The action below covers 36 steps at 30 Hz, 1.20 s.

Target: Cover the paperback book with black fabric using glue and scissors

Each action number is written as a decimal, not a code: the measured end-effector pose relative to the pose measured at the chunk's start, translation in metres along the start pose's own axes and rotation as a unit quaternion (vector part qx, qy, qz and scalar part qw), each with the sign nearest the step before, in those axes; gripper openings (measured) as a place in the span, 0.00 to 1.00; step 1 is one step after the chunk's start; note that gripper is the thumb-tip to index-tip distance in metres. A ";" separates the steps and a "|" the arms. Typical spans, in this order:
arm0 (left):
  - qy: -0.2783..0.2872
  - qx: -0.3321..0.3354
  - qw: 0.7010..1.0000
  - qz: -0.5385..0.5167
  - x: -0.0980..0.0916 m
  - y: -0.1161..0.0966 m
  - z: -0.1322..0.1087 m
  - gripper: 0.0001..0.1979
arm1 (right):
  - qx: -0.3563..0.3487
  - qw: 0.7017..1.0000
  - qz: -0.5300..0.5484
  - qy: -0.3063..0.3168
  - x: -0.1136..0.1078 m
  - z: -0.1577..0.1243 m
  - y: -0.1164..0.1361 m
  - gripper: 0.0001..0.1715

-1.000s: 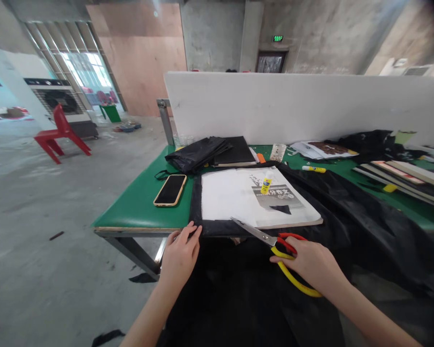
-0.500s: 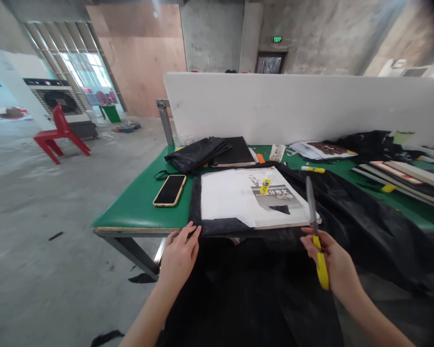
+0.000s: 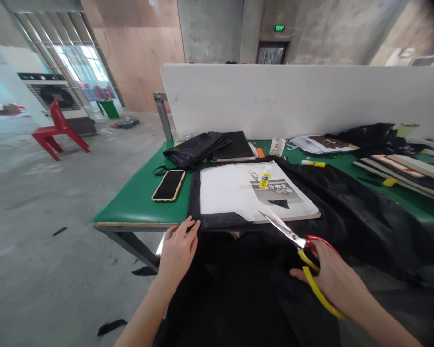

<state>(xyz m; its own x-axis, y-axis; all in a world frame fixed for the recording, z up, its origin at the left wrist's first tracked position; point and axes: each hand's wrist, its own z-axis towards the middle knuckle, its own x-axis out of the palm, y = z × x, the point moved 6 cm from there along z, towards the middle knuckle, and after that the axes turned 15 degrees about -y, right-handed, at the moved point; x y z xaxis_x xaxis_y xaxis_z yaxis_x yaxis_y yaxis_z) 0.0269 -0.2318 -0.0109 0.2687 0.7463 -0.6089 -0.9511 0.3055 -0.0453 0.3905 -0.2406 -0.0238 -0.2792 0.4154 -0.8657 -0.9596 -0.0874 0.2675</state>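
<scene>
My right hand (image 3: 332, 274) grips a pair of scissors (image 3: 287, 230) by its red and yellow handles. The silver blades point left and away from me, over the near edge of an open book (image 3: 227, 190). Its white page and grey printed page lie face up on black sheeting (image 3: 193, 193). A black strip is folded over the book's near left edge. My left hand (image 3: 181, 243) rests its fingertips on the black sheeting at that corner, with its fingers extended. A yellow glue stick (image 3: 264, 178) and a small black scrap (image 3: 279, 203) lie on the printed page.
A phone (image 3: 169, 185) lies left of the book on the green table (image 3: 130, 202). Folded black sheeting (image 3: 197, 149) and a plastic cup (image 3: 277, 147) are behind. Another glue stick (image 3: 314, 164) and stacked books (image 3: 405, 176) are at right. A white panel (image 3: 292, 99) stands across the back.
My right hand has turned the scissors from upright to slanting left, bringing their tips over the book's near edge. My left hand stays at the corner. The view has shifted slightly.
</scene>
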 end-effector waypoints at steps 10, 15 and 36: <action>0.002 -0.013 1.000 -0.007 -0.002 0.004 0.010 0.15 | -0.140 0.983 -0.099 -0.066 0.016 -0.014 0.018 0.42; 0.006 -0.011 1.000 0.004 0.000 0.002 0.015 0.16 | -0.149 0.982 -0.093 -0.064 0.017 -0.013 0.025 0.41; 0.016 0.002 0.998 0.057 0.002 0.001 0.026 0.15 | -0.143 0.985 -0.090 -0.039 0.012 -0.005 0.032 0.34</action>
<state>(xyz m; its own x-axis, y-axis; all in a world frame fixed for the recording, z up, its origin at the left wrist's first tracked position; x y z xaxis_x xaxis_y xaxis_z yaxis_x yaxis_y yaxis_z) 0.0308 -0.2146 0.0083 0.1540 0.7570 -0.6350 -0.9745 0.2224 0.0289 0.3562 -0.2426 -0.0276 -0.1112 0.5144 -0.8503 -0.9670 -0.2535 -0.0269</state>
